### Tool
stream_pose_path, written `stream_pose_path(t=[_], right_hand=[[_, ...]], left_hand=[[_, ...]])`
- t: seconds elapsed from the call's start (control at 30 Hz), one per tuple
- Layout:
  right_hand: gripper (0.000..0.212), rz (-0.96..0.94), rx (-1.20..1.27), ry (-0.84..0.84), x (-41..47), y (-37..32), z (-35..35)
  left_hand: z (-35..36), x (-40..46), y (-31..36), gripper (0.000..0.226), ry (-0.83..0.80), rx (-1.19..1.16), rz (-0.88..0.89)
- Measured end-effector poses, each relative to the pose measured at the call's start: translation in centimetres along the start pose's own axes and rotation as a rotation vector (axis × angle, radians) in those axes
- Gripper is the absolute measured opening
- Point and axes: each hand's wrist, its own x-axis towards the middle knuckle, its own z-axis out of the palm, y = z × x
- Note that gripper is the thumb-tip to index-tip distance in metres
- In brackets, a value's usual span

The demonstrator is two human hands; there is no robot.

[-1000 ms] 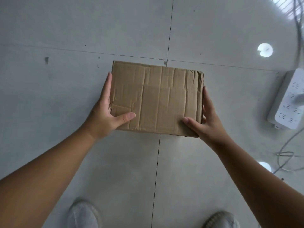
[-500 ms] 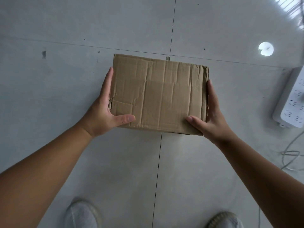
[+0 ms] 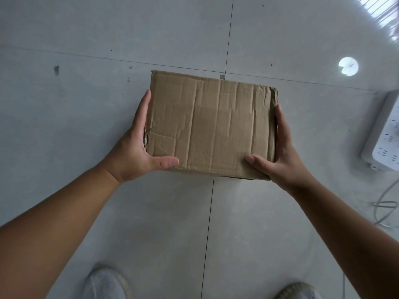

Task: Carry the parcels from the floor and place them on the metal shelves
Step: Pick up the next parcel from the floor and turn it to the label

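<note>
Parcel [image 3: 212,126] is clamped between left hand [image 3: 138,145] at 9 o'clock and right hand [image 3: 282,152] at 3; keep it level while carrying.

Both your bare arms reach forward and down from the lower corners of the view, converging toward the middle. Your left hand [image 3: 135,152] is flat against the left side of the cardboard parcel [image 3: 212,124], fingers straight and pointing away from you, thumb laid across its top face near the near-left corner. Your right hand [image 3: 282,154] mirrors it on the right side, fingers extended along the edge, thumb resting on top at the near-right corner. Both wrists are straight.
</note>
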Motion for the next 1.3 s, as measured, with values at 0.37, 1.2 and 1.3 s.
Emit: stream_pose_path(t=[0.37, 1.2, 1.3], right_hand=[[0.124, 0.036, 0.023, -0.008, 0.0, -0.4, 0.0], [0.07, -0.066, 0.235, 0.145, -1.9, -5.0, -0.8], [0.073, 0.006, 0.268, 0.205, -1.8, -4.5, -0.3]], left_hand=[[0.0, -0.3, 0.3, 0.141, -0.002, -0.061, -0.064], [-1.9, -2.3, 5.2, 0.11, 0.216, -0.504, -0.102], [-1.8, -2.1, 5.1, 0.099, 0.213, -0.468, -0.087]])
